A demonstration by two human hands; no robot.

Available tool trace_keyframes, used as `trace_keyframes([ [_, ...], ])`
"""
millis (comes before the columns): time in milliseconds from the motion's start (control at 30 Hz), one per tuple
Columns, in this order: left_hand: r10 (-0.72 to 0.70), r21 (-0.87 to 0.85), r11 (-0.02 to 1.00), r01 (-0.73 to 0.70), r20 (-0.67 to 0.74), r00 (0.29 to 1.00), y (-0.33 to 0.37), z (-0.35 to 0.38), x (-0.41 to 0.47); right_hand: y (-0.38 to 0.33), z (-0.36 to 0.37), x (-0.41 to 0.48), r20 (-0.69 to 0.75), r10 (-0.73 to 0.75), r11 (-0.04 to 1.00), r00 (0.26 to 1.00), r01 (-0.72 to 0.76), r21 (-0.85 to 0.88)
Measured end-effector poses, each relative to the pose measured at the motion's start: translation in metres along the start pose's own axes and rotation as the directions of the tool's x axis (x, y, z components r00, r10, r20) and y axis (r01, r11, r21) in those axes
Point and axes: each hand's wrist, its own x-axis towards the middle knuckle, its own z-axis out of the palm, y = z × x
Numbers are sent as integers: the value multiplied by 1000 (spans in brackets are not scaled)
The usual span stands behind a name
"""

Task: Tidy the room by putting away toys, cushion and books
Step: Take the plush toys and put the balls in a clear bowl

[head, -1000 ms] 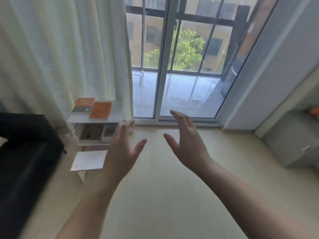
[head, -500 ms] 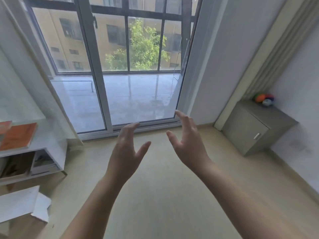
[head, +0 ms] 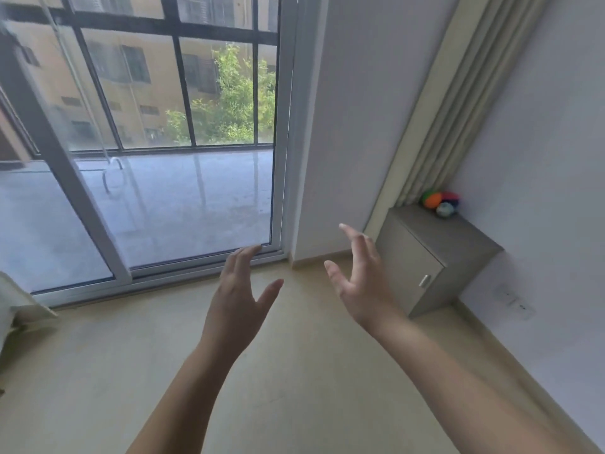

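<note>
Your left hand (head: 235, 303) and right hand (head: 360, 283) hovered empty, fingers spread; the small colourful toy balls (head: 440, 202) on the grey cabinet (head: 458, 240) could roll off if nudged.

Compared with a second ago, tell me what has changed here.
The view swung right: the white shelf with orange books and the black sofa left the frame, and the grey cabinet carrying small coloured balls slid inward from the right edge. The left hand and right hand stayed raised, open, holding nothing.
</note>
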Motion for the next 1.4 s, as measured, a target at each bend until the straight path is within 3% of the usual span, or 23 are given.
trace_keyframes([
  [333,27,-59,998,-25,29,999,50,194,156,181,-70,146,-47,25,999,999,-27,-42],
  [667,121,-120,987,-103,152,981,131,382,344,365,-156,296,-114,170,982,979,-179,-64],
  [1033,96,-59,995,-86,191,977,198,582,412,566,-227,393,-59,202,979,978,-204,-27],
  [1400,-71,4,997,72,276,958,257,761,498,759,-299,502,-48,416,909,908,-414,52],
])
